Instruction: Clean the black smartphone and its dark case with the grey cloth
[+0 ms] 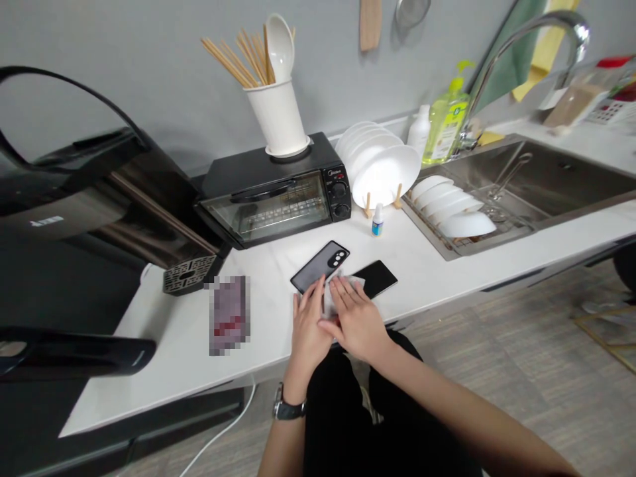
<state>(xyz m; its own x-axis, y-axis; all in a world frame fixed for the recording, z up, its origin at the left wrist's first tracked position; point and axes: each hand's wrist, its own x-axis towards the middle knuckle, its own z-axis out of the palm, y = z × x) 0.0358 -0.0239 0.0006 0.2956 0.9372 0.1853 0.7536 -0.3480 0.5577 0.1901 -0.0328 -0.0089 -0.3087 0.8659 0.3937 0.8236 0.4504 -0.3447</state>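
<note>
A black smartphone (380, 278) lies flat on the white counter, with a crumpled white tissue (328, 306) over its near-left part. My right hand (355, 315) presses the tissue down on the phone, fingers close together. Beside it, my left hand (311, 321) rests at the phone's left end with its fingers outstretched and a little apart, touching the tissue's edge. Just behind my left fingertips is a dark translucent phone case (320, 264) with camera cut-outs. Farther back stands a small white spray bottle (377, 222) with a blue and yellow label.
Behind are a black toaster oven (273, 192) bearing a white utensil holder (278, 119), and racked white plates (385, 172). A steel sink (561, 169) with bowls (464, 218) is at right. A black appliance (89, 185) and a blurred-out item (228, 315) are left.
</note>
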